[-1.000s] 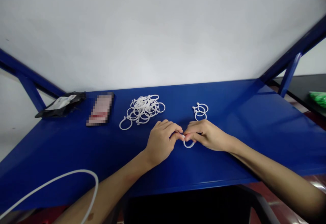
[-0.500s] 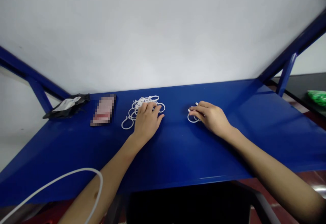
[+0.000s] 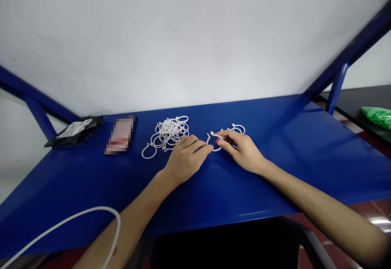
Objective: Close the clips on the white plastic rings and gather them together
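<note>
White ring (image 3: 216, 150) in right hand (image 3: 244, 150), black bag (image 3: 72, 136), contents hidden

A: How is the scene lit?
B: Softly; the wall (image 3: 192, 77) is brightest just above the table (image 3: 201, 203), and glare is seen on the floor (image 3: 380, 221).
A: Is detail preserved?
B: Partly; a flat object (image 3: 120, 135) is masked by coarse pixels.

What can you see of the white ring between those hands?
The ring is thin, white and round, apparently plastic, with a small knob beside a gap at the top. The right hand pinches its right side; the left hand overlaps its lower left, contact unclear. It is over the table, perhaps touching it.
</note>
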The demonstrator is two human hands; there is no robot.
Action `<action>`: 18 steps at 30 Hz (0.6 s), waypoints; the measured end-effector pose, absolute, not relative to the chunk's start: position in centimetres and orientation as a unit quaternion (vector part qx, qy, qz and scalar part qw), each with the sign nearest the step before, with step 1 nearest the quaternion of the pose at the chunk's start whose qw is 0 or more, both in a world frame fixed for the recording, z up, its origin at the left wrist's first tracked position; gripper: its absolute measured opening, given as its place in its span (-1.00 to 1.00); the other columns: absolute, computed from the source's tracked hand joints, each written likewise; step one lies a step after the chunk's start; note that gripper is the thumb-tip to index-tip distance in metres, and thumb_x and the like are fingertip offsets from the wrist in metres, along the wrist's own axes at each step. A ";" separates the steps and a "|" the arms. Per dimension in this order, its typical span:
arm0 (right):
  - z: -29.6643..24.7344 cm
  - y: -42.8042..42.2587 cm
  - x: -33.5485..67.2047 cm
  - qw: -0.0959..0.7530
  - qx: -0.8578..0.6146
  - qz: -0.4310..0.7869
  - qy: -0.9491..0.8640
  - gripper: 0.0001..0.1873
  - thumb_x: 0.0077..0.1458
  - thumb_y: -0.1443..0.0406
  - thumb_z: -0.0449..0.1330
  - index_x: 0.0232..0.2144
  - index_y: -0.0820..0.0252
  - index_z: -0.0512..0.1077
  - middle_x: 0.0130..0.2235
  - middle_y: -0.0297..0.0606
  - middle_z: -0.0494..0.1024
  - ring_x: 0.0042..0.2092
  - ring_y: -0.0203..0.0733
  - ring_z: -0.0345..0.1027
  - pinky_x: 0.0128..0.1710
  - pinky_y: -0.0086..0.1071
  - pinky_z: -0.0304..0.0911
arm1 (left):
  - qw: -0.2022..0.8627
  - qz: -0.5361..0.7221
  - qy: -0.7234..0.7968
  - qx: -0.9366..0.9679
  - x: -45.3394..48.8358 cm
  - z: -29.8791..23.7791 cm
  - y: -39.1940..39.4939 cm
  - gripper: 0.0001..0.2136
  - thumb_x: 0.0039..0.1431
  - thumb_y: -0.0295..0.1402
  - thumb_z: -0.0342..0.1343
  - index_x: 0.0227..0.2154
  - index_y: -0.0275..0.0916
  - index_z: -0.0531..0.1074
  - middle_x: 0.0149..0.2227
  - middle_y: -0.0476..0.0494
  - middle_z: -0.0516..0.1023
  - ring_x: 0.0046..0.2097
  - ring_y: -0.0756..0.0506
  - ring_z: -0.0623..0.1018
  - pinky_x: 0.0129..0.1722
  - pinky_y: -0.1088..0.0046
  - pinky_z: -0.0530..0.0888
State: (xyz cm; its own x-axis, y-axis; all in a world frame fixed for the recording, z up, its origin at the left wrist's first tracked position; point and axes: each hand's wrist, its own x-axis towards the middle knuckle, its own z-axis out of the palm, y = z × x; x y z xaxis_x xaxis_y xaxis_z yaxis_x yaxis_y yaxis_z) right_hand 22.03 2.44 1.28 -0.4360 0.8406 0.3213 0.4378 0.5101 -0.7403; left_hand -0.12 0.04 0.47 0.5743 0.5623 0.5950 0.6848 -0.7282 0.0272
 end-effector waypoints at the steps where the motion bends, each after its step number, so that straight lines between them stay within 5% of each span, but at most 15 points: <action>1: 1.2 2.2 21.8 0.349 -0.396 0.310 -0.790 -0.74 0.32 0.14 0.09 -0.12 0.14 0.47 -0.25 -0.28 0.59 -0.27 -0.23 0.46 -0.24 -0.36 0.33 | 0.084 -0.305 -0.345 -0.884 0.2 0.5 -0.3 -0.86 0.32 -0.40 0.08 -0.15 -0.17 0.52 -0.23 -0.06 0.61 -0.20 -0.10 0.47 -0.13 0.30 0.37; 4: 0.9 1.7 21.6 0.357 -0.386 0.347 -0.777 -0.75 0.32 0.14 0.09 -0.27 0.13 0.49 -0.31 -0.31 0.60 -0.30 -0.25 0.47 -0.21 -0.36 0.33 | 0.017 -0.330 -0.345 -0.879 0.8 0.5 -0.9 -0.88 0.32 -0.34 0.10 -0.16 -0.19 0.50 -0.21 -0.07 0.62 -0.19 -0.09 0.50 -0.11 0.30 0.41; 10: 0.9 1.9 21.7 0.406 -0.396 0.437 -0.698 -0.71 0.18 0.08 0.24 -0.16 0.14 0.45 -0.42 -0.35 0.56 -0.40 -0.27 0.44 -0.35 -0.38 0.35 | -0.096 -0.401 -0.418 -0.810 1.4 0.4 -1.2 -0.94 0.30 -0.39 0.10 -0.29 -0.19 0.45 -0.31 -0.03 0.60 -0.26 -0.04 0.55 -0.17 0.36 0.48; 18: 1.1 1.8 21.8 0.407 -0.385 0.380 -0.736 -0.75 0.21 0.09 0.22 -0.29 0.15 0.50 -0.37 -0.31 0.59 -0.37 -0.28 0.43 -0.36 -0.41 0.31 | -0.239 -0.399 -0.482 -0.743 1.5 0.9 -1.1 -0.92 0.30 -0.35 0.10 -0.31 -0.18 0.45 -0.37 0.03 0.61 -0.36 0.01 0.57 -0.31 0.49 0.47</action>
